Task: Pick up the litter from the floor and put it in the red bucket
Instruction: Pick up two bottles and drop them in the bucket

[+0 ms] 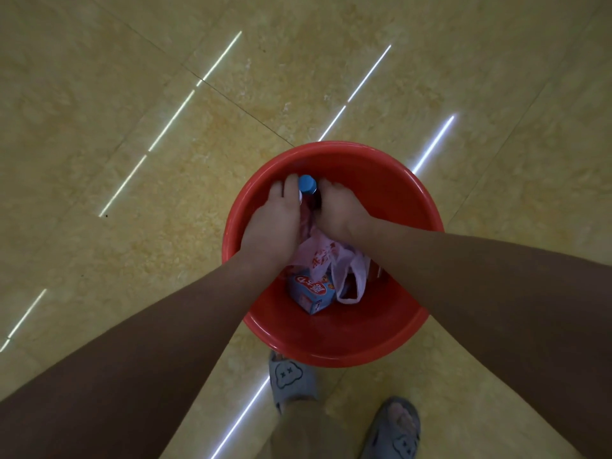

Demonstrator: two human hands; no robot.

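Note:
The red bucket (334,349) stands on the tiled floor right in front of my feet. Both hands reach down into it. My left hand (275,220) and my right hand (337,213) press on either side of a clear bottle with a blue cap (307,184), which stands between them inside the bucket. Below the hands lie a pink-white plastic bag (347,270) and a blue carton (311,291) on the bucket's bottom. The bottle's body is mostly hidden by my fingers.
Glossy yellow floor tiles (132,160) with bright light streaks surround the bucket. My two feet in grey slippers (291,379) stand just behind it. A small dark speck (106,215) lies on the floor to the left.

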